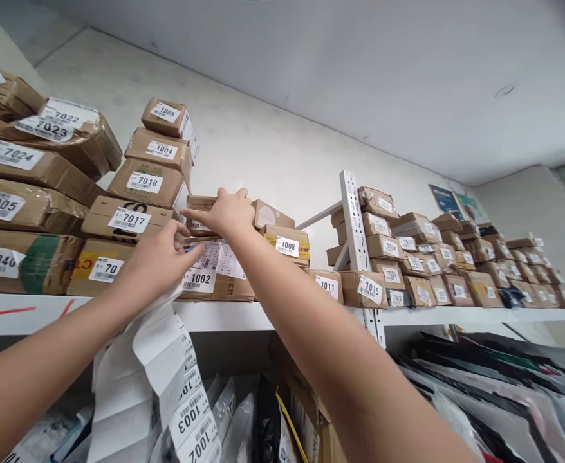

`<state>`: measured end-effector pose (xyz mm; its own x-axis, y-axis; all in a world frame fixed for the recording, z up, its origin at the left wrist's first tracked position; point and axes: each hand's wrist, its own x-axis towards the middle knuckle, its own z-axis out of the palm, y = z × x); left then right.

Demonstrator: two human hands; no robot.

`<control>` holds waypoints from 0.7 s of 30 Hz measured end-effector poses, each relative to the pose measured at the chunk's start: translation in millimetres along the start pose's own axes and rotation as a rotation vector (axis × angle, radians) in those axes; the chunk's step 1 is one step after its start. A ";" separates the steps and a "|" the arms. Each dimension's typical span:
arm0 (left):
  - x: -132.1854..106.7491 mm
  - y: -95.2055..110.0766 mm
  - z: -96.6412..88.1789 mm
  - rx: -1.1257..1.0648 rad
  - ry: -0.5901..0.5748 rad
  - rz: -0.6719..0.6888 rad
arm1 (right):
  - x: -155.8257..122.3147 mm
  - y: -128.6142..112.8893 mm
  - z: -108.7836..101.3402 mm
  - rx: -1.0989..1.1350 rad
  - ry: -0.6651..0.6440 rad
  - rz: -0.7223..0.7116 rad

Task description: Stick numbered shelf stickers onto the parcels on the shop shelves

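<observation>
1. While the thumb of the right hand (229,212) is spread well away from its bent fingers, the small carton (199,203) is covered in part from above; whether it is gripped cannot be told.
2. The fingers of the left hand (161,260) are curled nearly closed, and a white label strip (193,418) is held, hanging below them; the exact pinch is hidden. A small blue item (194,247) is seen at the fingertips.
3. The small carton, brown with dark print, is set directly under the right fingers, on the carton marked 1002 (237,289).
4. The strip is creased into folds, and 1003 and 1002 are printed on its lower labels.
5. To the right of the right fingers, the yellow-taped carton marked 1008 (302,245) is placed; to their left, cartons are piled in a stack (142,183). Beneath both hands, the white shelf (229,316) is seen.
</observation>
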<state>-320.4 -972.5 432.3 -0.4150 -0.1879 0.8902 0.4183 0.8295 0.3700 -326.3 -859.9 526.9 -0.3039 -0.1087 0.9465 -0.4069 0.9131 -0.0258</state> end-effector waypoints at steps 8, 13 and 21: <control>40.5 -8.2 -12.6 0.172 -0.047 0.015 | 68.2 38.5 -6.3 -0.285 -0.096 0.063; 41.0 5.6 -16.6 0.274 -0.043 0.043 | 77.9 43.7 29.6 -0.420 -0.130 0.201; 64.9 51.9 -20.1 0.447 -0.061 0.101 | 76.1 53.4 30.7 -0.519 0.069 0.439</control>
<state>-309.3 -952.2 514.6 -0.4427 -0.0743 0.8936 0.0753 0.9900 0.1195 -397.6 -831.4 587.7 -0.2843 0.3241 0.9023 0.2121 0.9391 -0.2705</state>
